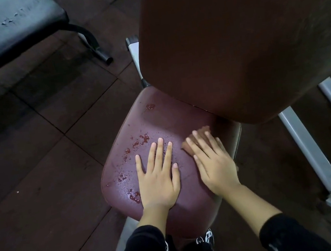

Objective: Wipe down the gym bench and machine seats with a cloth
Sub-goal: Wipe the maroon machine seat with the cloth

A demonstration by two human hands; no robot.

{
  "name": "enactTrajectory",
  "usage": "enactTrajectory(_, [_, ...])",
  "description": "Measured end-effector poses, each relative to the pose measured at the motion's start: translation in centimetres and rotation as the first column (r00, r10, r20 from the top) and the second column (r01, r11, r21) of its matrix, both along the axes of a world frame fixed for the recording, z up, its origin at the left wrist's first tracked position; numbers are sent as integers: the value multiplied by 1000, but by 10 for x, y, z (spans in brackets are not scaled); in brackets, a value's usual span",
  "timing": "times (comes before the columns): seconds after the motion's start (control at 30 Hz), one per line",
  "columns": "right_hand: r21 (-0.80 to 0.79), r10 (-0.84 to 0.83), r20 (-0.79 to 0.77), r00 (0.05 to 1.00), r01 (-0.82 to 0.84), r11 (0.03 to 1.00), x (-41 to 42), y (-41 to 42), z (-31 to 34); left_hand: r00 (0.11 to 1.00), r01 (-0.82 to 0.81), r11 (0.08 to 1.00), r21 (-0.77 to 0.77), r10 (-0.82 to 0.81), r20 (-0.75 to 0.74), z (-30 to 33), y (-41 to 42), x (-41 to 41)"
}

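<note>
Head view: maroon machine seat (180, 119), beaded wet at left.
Right hand (212, 161): fingers flat, pressing cloth (200, 134) by backrest (233, 44).
Left hand (158, 174): splayed, bracing.
Advice: sweep leftward through droplets (139, 142), overlapping passes.

The floor (41, 124) is laid with dark square tiles (thin seams between them), dimly lit; grey metal framing (308, 141) is seen at right.

Two hands (left hand (158, 176), right hand (213, 161)), one cloth (198, 137), one maroon seat (159, 115), one backrest (233, 39), one grey bench (6, 28).
</note>
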State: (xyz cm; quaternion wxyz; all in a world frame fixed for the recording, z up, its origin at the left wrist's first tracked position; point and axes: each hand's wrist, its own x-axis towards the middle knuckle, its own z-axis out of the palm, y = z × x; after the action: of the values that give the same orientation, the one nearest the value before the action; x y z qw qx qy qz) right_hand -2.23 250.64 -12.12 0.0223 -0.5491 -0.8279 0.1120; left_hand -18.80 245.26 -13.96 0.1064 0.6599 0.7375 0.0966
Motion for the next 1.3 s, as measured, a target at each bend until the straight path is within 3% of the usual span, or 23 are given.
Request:
enactTrajectory(0.17, [-62,126,50,991,-123,991,-9,63,1,1000,-1,1000,-4,1,-3,0,0,0])
enactTrajectory(0.33, [-127,-164,21,986,165,978,30,65,4,1000,0,1000,-17,0,-8,1,0,0])
enactTrajectory(0.43, [-147,-237,14,971,236,961,42,34,5,1000,-1,1000,-15,1,3,1,-1,0])
enactTrajectory(0.63, [-99,-33,37,999,37,994,10,14,6,999,2,1000,0,-2,36,3,1,-3])
enactTrajectory(0.8, [-114,210,86,974,-199,973,-49,53,11,987,-145,989,38,142,78,11,15,-29])
enactTrajectory(0.93, [-159,318,69,946,-304,939,-86,90,14,965,-259,965,-46,261,38,4,34,-67])
enactTrajectory(1.0, [-183,368,71,927,-350,919,-87,100,14,965,-249,964,-97,255,54,-1,37,-76])
enactTrajectory(1.13, [-57,456,88,886,-452,890,-74,94,9,961,-261,962,-79,266,68,-3,37,-74])
enactTrajectory(1.3, [-28,448,70,891,-447,894,-90,97,4,959,-269,960,-73,274,68,-2,38,-73])
